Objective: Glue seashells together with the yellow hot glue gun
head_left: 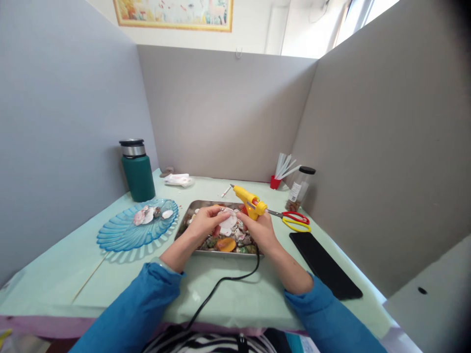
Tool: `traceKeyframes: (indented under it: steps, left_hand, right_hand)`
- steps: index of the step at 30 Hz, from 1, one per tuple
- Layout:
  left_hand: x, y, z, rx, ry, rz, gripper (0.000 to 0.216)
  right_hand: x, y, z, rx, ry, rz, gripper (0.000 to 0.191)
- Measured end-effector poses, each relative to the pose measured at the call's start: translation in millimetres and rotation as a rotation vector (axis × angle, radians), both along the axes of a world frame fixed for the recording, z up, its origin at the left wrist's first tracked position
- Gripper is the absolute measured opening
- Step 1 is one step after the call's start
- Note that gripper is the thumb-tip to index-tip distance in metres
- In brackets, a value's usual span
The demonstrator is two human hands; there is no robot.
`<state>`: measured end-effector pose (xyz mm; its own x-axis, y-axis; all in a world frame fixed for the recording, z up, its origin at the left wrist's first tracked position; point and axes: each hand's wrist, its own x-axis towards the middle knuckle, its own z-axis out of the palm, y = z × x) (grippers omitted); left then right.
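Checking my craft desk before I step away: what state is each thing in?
left hand: closed on white shell, over the tray
right hand: gripping glue gun, nozzle pointing away, cord trailing toward the person
tray: filled with shells
blue plate: flat, a few shells on it
green flask: upright, lid on
jar: upright, black lid on
scissors: lying flat, blades shut
red cup: upright, sticks standing in it

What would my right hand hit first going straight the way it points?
Likely the white shell in the left hand, just ahead of the right hand holding the glue gun; depth unclear.
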<state>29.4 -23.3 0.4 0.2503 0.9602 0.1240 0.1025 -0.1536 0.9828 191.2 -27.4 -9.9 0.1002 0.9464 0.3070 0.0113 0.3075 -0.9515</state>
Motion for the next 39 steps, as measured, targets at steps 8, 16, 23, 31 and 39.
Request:
traceKeyframes:
  steps: [8,16,23,31,39]
  left_hand:
    - [-1,0,-0.7,0.007,0.011,0.004,0.039]
    - [-2,1,0.3,0.051,0.016,0.013,0.038]
    - [-1,0,0.3,0.063,0.015,0.028,0.037]
    - [0,-2,-1.5,0.061,-0.080,0.025,0.038]
    - [0,0,-2.1,-0.010,-0.136,0.037,0.042]
  right_hand:
    - [1,1,-1.9,0.012,-0.043,-0.007,0.029]
    - [1,-2,-1.8,0.048,-0.047,0.044,0.028]
    - [2,1,-8.1,0.114,-0.114,0.038,0.027]
    - [2,4,-13.4,0.168,-0.137,-0.018,0.030]
    - [2,0,-12.8,0.213,-0.169,-0.008,0.027]
